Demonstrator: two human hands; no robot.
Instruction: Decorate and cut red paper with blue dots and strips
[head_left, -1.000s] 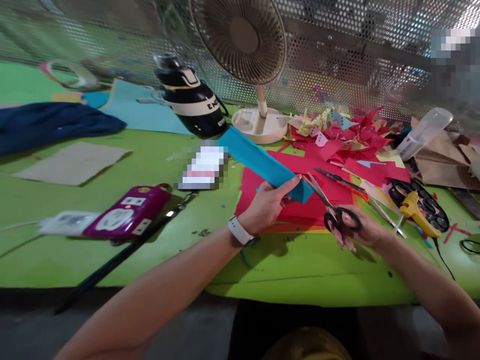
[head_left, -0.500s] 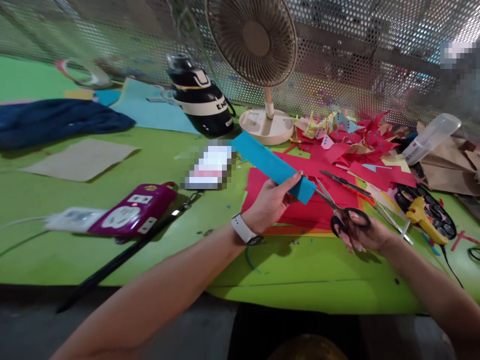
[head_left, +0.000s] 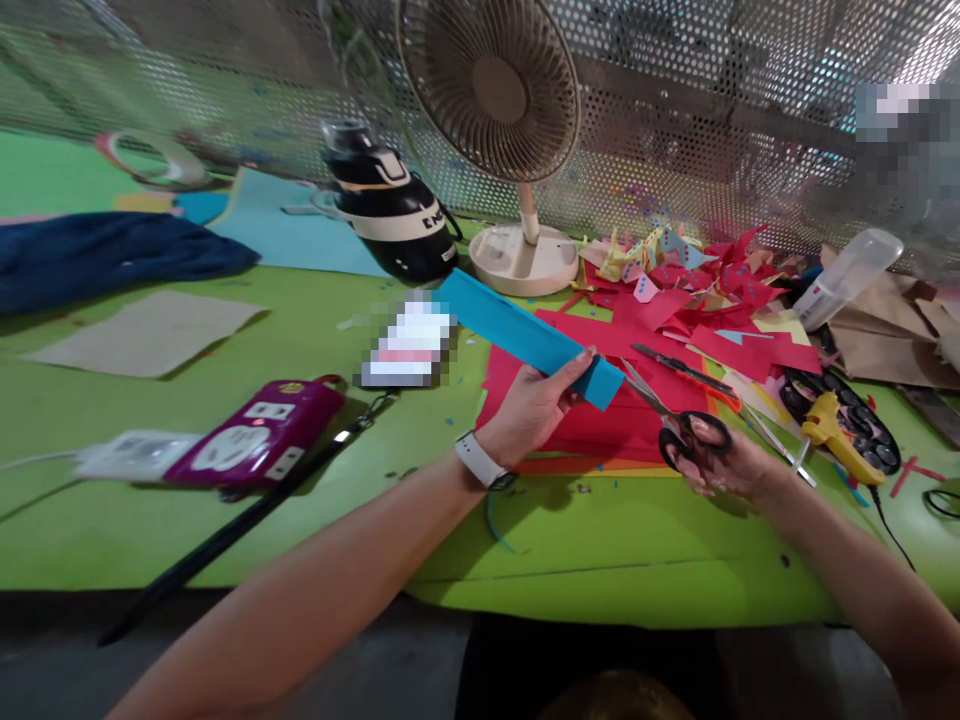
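A folded-looking strip of blue paper point(head_left: 510, 330) is pinched in my left hand point(head_left: 532, 410), thumb on top near the strip's right end. My right hand point(head_left: 724, 460) has its fingers through the black handles of a pair of scissors point(head_left: 664, 415). The scissor blades are parted and point up and left, their tips close to the strip's right end. Whether they touch the paper I cannot tell. Beneath both hands lie red sheets point(head_left: 622, 430), with an orange edge showing under them on the green table point(head_left: 450, 560).
A craft knife point(head_left: 690, 375), a yellow glue gun point(head_left: 840, 440) and red paper scraps point(head_left: 720, 280) lie to the right. A fan point(head_left: 525, 255) and black bottle point(head_left: 397, 215) stand behind. Phone point(head_left: 412, 340) and purple power strip point(head_left: 255, 435) are left.
The whole view has shifted slightly. The blue strip lies at a slightly flatter angle, and the scissor blades still stand parted near its end. Both hands keep their hold.
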